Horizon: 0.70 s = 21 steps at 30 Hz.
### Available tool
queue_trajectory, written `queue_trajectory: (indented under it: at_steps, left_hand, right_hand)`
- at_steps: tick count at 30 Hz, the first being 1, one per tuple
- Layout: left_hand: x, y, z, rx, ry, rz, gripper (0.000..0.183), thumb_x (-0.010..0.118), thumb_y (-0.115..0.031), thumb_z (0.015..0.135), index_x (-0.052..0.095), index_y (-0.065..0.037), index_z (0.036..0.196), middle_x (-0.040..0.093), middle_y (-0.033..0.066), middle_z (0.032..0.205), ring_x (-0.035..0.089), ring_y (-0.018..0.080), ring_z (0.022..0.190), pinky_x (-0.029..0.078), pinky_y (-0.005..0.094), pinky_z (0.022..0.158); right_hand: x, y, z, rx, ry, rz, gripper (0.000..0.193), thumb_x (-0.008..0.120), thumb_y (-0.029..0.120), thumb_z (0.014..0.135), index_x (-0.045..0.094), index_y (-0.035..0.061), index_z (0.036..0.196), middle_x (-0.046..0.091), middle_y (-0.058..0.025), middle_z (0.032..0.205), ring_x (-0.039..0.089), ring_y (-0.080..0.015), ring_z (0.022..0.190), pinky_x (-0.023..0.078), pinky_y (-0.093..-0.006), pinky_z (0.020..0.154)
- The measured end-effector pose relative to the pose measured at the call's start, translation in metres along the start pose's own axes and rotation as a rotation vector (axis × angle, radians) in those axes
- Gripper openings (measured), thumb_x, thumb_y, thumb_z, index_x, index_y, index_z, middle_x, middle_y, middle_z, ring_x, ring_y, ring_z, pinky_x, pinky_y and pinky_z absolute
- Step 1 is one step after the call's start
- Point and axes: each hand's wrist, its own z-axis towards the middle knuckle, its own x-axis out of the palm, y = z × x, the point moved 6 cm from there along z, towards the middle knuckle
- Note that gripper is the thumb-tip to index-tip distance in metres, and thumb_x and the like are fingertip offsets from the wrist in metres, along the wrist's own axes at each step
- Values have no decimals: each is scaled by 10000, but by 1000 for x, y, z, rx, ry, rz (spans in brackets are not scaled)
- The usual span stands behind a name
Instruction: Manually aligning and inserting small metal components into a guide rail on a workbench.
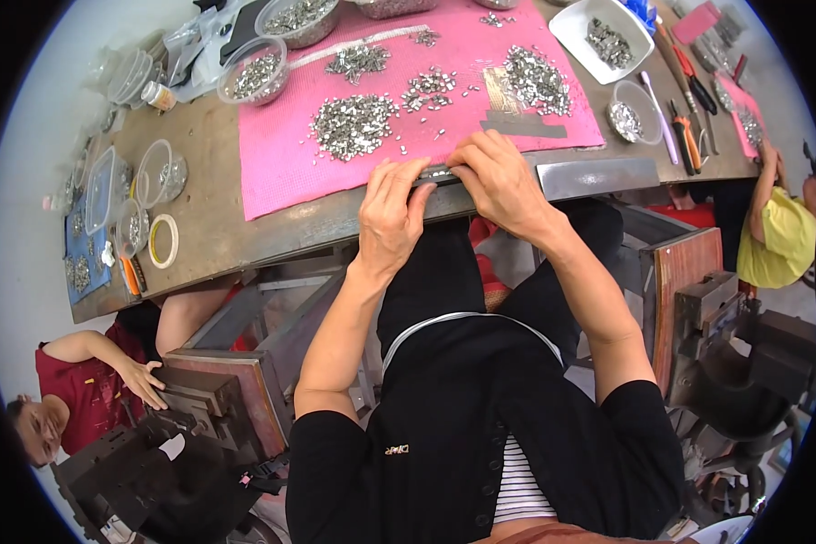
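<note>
At the table's front edge, my left hand point(390, 213) and my right hand point(500, 181) grip a narrow dark bar point(438, 179) from its two ends. Several small shiny pieces show along the bar between my fingers. Fingers and thumbs are closed on it, hiding its ends. Just beyond lies a pink mat point(281, 181) bearing heaps of small silvery metal pieces: a large heap point(354, 127), a smaller one point(429, 89) beside it and another heap point(537, 82) to the right. A flat grey metal plate point(598, 178) rests at the edge, right of my right hand.
Clear tubs of metal pieces point(256, 71) and a white tray point(598, 16) stand at the back. Orange-handled pliers point(689, 145) and a toothbrush point(659, 118) lie right; a tape roll point(163, 241) lies left. Co-workers sit on both sides, one in a red shirt point(91, 385).
</note>
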Motion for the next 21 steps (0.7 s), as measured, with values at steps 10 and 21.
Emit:
queue_trajectory:
  at_steps: [10,21]
  left_hand:
    - [2,4,3,-30,-19,-39,379,762,15,815,659,-18,1178,696,144,1052,653,362,989,500,493,992]
    - [-12,5,11,-91,18,-52,269,742,-48,869,675,-33,1129,707,121,1016,669,316,968,429,522,1067]
  right_hand:
    - [0,6,2,-93,-54,-157,153,719,6,808,634,19,936,597,-103,897,581,-302,839,461,-405,756]
    - [3,20,-24,-248,-27,-321,290,670,31,808,689,-12,1094,656,-125,1077,626,-291,994,464,-457,893]
